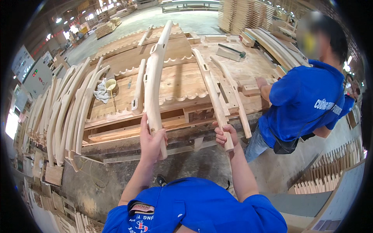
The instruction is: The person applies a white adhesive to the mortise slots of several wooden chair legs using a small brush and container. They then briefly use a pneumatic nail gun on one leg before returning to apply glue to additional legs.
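My left hand [149,139] grips the lower end of a long, pale, curved wooden leg [155,77], which is raised and tilted away from me over the workbench. Slots are cut into this leg. My right hand [225,136] is closed round the near end of a second slotted wooden leg [210,87], which slants away over the bench. A short slotted wooden piece [138,87] lies just left of the first leg. Another curved wooden leg [233,93] rests to the right of my right hand, its near end past the bench edge.
The wooden workbench [256,64] carries scalloped strips [171,62], a green-headed mallet [241,54], a cup [111,85] and a rag [101,94]. Many curved legs [66,105] lean at the left. A co-worker in blue [303,89] stands close on the right, one hand on a wooden block [250,89].
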